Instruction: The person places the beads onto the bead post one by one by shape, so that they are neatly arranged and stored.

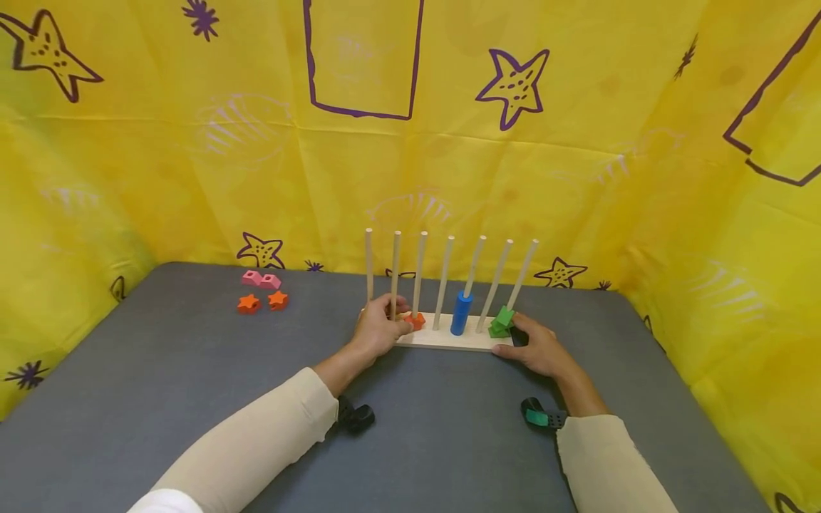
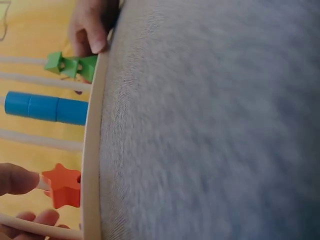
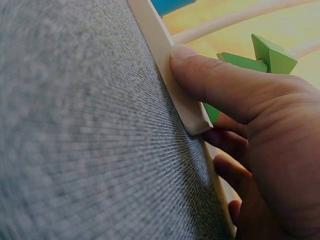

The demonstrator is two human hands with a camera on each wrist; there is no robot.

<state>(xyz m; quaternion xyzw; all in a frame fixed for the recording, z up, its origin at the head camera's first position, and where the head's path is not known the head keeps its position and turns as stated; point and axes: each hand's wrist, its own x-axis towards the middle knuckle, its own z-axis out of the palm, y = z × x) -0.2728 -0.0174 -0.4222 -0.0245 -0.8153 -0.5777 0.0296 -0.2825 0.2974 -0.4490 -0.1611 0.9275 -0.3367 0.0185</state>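
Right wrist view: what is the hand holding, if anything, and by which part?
The right hand grips the wooden base by its right end.

Yellow cloth (image 1: 577, 199) behind grey table (image 1: 449, 434)

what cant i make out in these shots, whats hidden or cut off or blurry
Head view: the left end of the base, hidden by the left hand.
Left wrist view: the tops of several pegs, cut off by the left edge; the table is blurred.
Right wrist view: most of the blue stack, cut off by the top edge; part of the lowest green block, hidden by the right hand.
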